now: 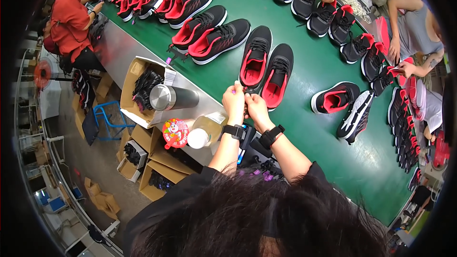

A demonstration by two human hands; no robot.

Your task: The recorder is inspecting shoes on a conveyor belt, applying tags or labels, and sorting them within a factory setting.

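Observation:
Two black sneakers with coral-red linings stand side by side in front of me on the green table, heels toward me: a left sneaker [257, 50] and a right sneaker [278, 71]. My left hand [232, 102] and my right hand [258, 110] meet at the heel of the left sneaker. Both have their fingers closed around a small black piece [248, 91], mostly covered by the fingers. A speck of purple shows at my left fingers. Whether the piece is fastened to the heel cannot be seen. Black pieces with purple tags [266, 176] lie close below my forearms.
More sneakers [221, 40] line the green table [304, 128] at left. A loose pair [335, 97] lies at right, one on its side. An open carton [128, 85], steel flask [173, 97], red-lidded cup [175, 132] and bottle [207, 131] stand by my left arm. Co-workers handle shoes across the table.

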